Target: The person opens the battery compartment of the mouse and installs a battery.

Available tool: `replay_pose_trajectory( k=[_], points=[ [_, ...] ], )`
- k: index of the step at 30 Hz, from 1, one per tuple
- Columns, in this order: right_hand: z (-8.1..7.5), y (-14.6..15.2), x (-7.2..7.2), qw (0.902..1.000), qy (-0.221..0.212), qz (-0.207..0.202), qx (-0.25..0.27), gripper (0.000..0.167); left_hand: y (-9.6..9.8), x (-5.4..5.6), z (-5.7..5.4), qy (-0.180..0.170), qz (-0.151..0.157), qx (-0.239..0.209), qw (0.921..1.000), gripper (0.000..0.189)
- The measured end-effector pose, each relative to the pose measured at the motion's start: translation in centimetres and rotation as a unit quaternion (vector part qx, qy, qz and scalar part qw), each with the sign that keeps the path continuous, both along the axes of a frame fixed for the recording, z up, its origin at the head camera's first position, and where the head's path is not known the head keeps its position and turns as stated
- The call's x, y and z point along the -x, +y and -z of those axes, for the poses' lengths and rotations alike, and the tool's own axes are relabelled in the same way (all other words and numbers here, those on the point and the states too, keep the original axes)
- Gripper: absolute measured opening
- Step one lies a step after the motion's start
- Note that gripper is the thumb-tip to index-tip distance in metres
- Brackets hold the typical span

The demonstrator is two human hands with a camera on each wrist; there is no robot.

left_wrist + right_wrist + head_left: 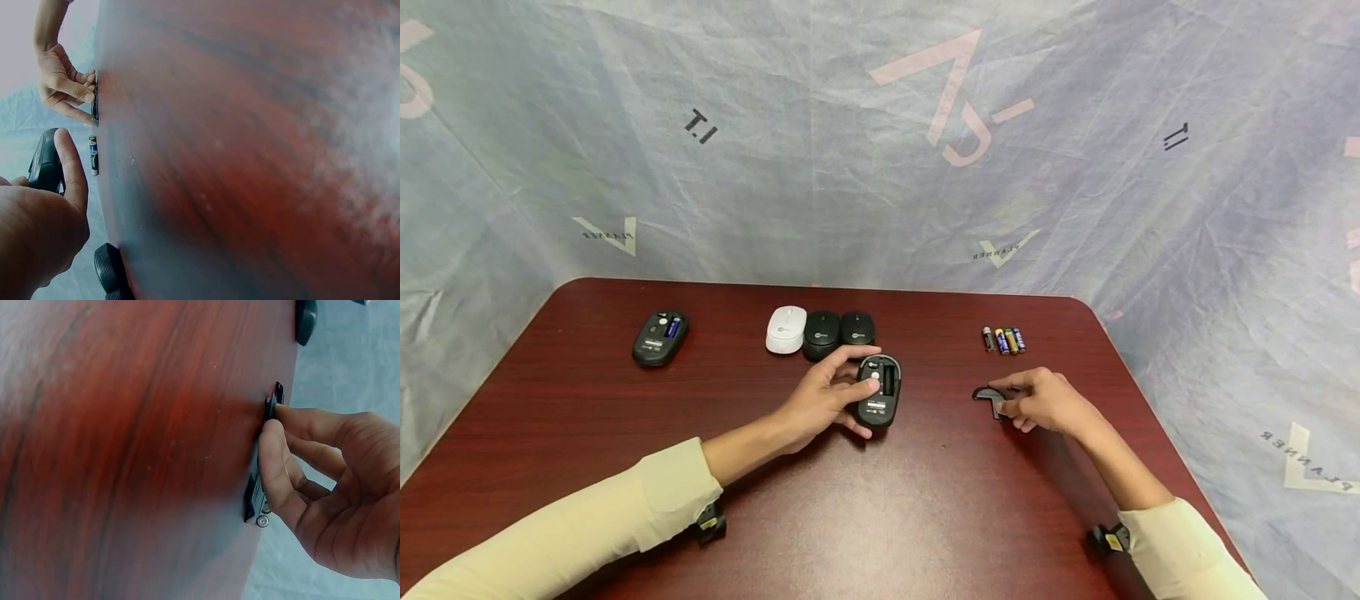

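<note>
My left hand (816, 404) grips a black computer mouse (877, 410), its underside up toward the head camera, thumb across it. The long battery slot in that underside is uncovered and looks empty. Over on the right, my right hand (1047, 403) pinches a black battery cover (985, 392) between thumb and fingers, close over the table. In the right wrist view, another flat black piece (252, 497) shows below the fingertips, partly hidden by the hand. Several small batteries (1002, 341) lie in a row just beyond the right hand.
Along the back of the reddish-brown table (925, 517) stand a white mouse (786, 330) and two black mice (822, 332), side by side. Far left, an upturned black mouse (655, 350) lies with a blue battery (673, 327) in its slot. A grey cloth (820, 192) hangs behind.
</note>
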State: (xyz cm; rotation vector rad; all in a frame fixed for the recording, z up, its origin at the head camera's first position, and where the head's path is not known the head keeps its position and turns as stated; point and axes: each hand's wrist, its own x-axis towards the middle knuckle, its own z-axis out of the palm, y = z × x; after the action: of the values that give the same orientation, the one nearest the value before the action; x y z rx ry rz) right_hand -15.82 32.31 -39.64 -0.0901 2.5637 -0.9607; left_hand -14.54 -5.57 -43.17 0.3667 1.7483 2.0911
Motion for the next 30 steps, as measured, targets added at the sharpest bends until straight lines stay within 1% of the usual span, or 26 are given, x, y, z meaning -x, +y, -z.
replay_pose_trajectory(
  k=[10,14,22,27,30],
  points=[
    [0.0,0.4,0.1,0.9999,0.009,0.003,-0.005,0.040,-0.1,0.0,0.1,-0.002,-0.001,0.000,1.0000,0.057],
    [0.1,0.6,0.2,0.9999,0.010,0.008,0.005,0.039,-0.2,0.1,0.2,-0.001,-0.001,0.002,1.0000,0.057],
    [0.0,1.8,1.4,0.9976,0.024,0.018,0.062,0.042,-0.3,0.2,0.2,-0.001,-0.004,0.003,1.0000,0.057],
    [0.0,3.2,2.6,0.9929,0.028,0.026,0.112,0.048,-0.2,0.2,0.2,-0.003,-0.003,0.004,1.0000,0.057],
    [0.1,4.2,3.5,0.9904,0.032,0.038,0.129,0.052,-0.2,0.2,0.2,-0.005,-0.003,0.002,1.0000,0.057]
  ],
)
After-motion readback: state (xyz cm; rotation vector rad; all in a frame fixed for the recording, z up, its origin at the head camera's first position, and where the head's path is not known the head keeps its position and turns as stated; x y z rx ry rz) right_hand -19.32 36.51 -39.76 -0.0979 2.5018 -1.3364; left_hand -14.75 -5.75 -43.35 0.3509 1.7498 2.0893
